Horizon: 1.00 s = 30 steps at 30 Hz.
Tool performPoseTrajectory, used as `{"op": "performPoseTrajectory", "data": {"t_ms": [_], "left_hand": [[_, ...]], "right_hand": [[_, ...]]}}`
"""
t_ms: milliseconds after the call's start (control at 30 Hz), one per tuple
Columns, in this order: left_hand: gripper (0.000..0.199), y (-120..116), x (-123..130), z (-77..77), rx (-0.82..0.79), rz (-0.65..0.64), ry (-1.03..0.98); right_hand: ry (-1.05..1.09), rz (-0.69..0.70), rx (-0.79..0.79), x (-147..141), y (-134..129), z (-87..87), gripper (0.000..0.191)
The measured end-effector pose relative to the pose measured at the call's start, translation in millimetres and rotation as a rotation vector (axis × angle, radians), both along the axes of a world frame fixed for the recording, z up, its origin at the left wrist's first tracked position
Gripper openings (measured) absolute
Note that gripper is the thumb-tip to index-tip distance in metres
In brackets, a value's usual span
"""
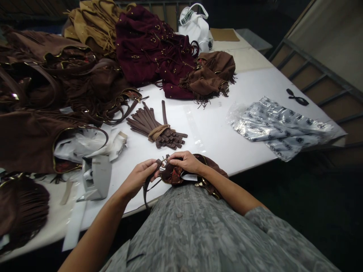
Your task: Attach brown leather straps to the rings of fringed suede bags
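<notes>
At the table's front edge, a small brown bag (211,166) with a gold zip and a reddish patterned lining lies open against my body. My left hand (143,173) pinches a dark brown strap (146,190) near a metal ring at the bag's left end, and part of the strap hangs down below the fingers. My right hand (185,160) is closed on the bag's edge beside that ring, the fingertips close to those of the left hand. A white label (189,176) shows inside the opening. Beyond the hands lies a tied bundle of brown straps (157,128).
Brown bags (70,83) are heaped at the left, maroon bags (144,49) and a tan bag (93,22) at the back. A tape dispenser (98,177) stands front left. Printed plastic bags (278,124) and black scissors (297,97) lie at the right.
</notes>
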<state>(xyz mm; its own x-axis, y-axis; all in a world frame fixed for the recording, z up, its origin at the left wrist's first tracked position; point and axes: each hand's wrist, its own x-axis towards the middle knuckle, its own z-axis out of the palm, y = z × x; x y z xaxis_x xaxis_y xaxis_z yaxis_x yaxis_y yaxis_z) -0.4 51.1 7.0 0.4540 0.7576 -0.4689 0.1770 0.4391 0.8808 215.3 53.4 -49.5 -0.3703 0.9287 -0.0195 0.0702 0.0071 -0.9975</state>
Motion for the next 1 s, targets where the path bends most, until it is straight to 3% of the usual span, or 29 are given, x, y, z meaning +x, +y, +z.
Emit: {"op": "performPoseTrajectory", "data": {"t_ms": [167, 267, 400, 467, 567, 700, 800, 1000], "left_hand": [[0.032, 5.1, -4.3, 1.5, -0.021, -0.033, 0.043], [0.034, 7.8, -7.4, 1.3, -0.083, 0.003, 0.009], [0.033, 7.8, -8.1, 1.8, -0.221, 0.067, -0.111], [0.033, 7.0, -6.6, 1.7, -0.288, 0.094, -0.177], [0.033, 5.8, -3.1, -0.3, -0.371, 0.145, -0.254], [0.026, 3.6, 0.9, -4.5, -0.459, 0.217, -0.287], [0.028, 0.3, 2.0, -6.9, -0.423, 0.243, -0.252], [0.035, -8.0, -3.9, -11.9, 0.021, 0.174, 0.134]], "right_hand": [[-0.069, 0.113, 0.033, -5.9, 8.5, 4.5, 0.019], [-0.284, 0.019, 0.226, -11.3, 2.9, 11.0, 0.024], [-0.638, -0.091, 0.457, -22.4, -19.9, 14.1, 0.078], [-0.738, -0.087, 0.457, -30.0, -30.5, 11.1, 0.104], [-0.822, -0.092, 0.413, -42.9, -38.1, 4.1, 0.118], [-0.858, -0.067, 0.434, -54.9, -34.6, -3.7, 0.105], [-0.811, 0.008, 0.495, -53.4, -28.7, -7.7, 0.086], [-0.726, 0.042, 0.53, -36.2, -20.8, -9.1, 0.063]]}}
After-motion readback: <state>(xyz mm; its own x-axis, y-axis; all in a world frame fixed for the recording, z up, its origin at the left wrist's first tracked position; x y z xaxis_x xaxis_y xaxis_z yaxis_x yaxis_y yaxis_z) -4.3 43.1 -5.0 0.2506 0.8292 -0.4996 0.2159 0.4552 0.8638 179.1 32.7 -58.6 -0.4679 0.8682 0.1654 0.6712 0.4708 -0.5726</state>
